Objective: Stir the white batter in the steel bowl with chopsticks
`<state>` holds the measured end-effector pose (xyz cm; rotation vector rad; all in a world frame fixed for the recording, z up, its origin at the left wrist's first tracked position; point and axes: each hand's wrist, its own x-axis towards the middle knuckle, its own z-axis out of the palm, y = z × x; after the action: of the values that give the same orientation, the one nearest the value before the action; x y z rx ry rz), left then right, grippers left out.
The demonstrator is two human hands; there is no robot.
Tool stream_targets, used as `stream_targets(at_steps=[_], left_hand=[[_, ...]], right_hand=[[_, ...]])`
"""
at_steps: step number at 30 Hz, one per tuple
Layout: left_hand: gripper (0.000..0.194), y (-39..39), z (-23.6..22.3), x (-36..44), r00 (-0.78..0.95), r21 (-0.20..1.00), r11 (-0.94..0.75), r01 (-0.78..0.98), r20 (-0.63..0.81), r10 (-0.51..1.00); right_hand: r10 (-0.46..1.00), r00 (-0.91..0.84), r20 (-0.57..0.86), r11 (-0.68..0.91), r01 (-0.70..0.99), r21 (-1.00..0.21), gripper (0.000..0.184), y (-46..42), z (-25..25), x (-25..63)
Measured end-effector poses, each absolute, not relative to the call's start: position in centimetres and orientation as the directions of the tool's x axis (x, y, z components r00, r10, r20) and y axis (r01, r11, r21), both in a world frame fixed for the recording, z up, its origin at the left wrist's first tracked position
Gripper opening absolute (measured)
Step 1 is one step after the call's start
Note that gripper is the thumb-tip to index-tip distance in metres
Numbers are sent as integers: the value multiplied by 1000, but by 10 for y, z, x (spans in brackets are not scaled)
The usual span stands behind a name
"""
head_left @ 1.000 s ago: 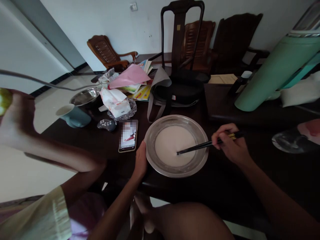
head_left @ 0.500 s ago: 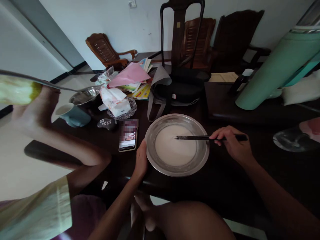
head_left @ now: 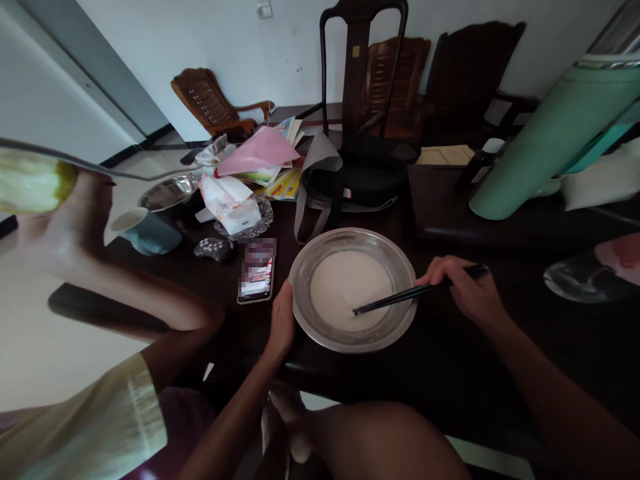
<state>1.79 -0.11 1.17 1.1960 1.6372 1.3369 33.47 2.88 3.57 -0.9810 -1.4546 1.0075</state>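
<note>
A wide metal bowl (head_left: 405, 267) stands on the dark table, partly filled with a smooth, off-white batter (head_left: 345, 280). My left hand (head_left: 283, 317) grips the bowl's left rim, its fingers partly hidden by the wall. In my right hand (head_left: 467, 287), just right of the bowl, is a pair of black chopsticks (head_left: 390, 300). They slant down to the left over the rim, their tips in the batter near the lower middle.
Left of the bowl lie a phone (head_left: 257, 270), a game controller (head_left: 215, 249) and a blue mug (head_left: 146, 230). Another person's arm (head_left: 165, 303) holds a partly peeled fruit (head_left: 37, 183) at far left. A green thermos (head_left: 545, 127) and a black bag (head_left: 360, 180) stand beyond.
The chopstick tips have swept from the middle of the batter toward the near side, and the sticks now slant more. My left hand and the bowl stay in place.
</note>
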Motion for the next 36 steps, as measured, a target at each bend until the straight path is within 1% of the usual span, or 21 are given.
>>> stream_targets(at_steps=[2,3,6,8,10,12,13,15,17,18,23,25,28,30,33,34,36], left_hand=[[46,-1,12,18,-326,971,44,235,36,945],[47,-1,12,18,-322,969,46,241,35,946],[47,-2,13,19,-325,970,53,236,28,945],[46,-2,14,19,-333,972,60,226,19,943],[45,-2,15,19,-333,971,66,229,15,943],[45,-2,17,20,-327,969,72,237,10,945],[46,-2,17,20,-327,968,72,238,10,945],[46,-2,16,20,-328,969,66,237,16,944],[47,-1,14,19,-328,972,51,229,27,944],[47,-1,14,19,-325,973,47,225,30,945],[48,-1,13,18,-306,972,42,231,32,952],[49,-1,13,18,-301,972,41,232,31,953],[49,-2,13,18,-305,973,50,226,22,952],[48,-2,13,19,-313,971,54,233,23,949],[47,-2,14,19,-323,965,50,257,37,946],[47,-2,14,19,-322,963,47,266,43,946],[48,-2,14,19,-319,960,48,274,44,947]], right_hand=[[939,-169,299,316,89,-944,35,29,36,335],[940,-164,301,320,106,-942,33,30,36,335],[953,-37,301,303,97,-948,38,32,38,338],[954,-10,298,299,54,-953,42,32,38,338],[947,-85,310,314,42,-948,40,31,38,338],[933,-170,317,333,73,-940,35,31,38,338],[932,-180,316,336,95,-937,32,31,39,339],[940,-131,315,330,122,-936,34,31,39,341],[946,-62,317,322,113,-940,38,32,39,344],[947,-61,316,321,104,-941,40,32,40,344],[913,-265,310,346,97,-933,32,31,40,339],[926,-201,318,347,126,-929,29,31,40,339],[944,-74,321,327,95,-940,36,32,40,341],[942,-104,319,326,54,-944,38,31,40,340],[922,-217,321,347,92,-933,31,29,40,337],[918,-225,327,358,112,-927,29,28,40,336],[921,-173,348,371,119,-921,28,28,40,337]])
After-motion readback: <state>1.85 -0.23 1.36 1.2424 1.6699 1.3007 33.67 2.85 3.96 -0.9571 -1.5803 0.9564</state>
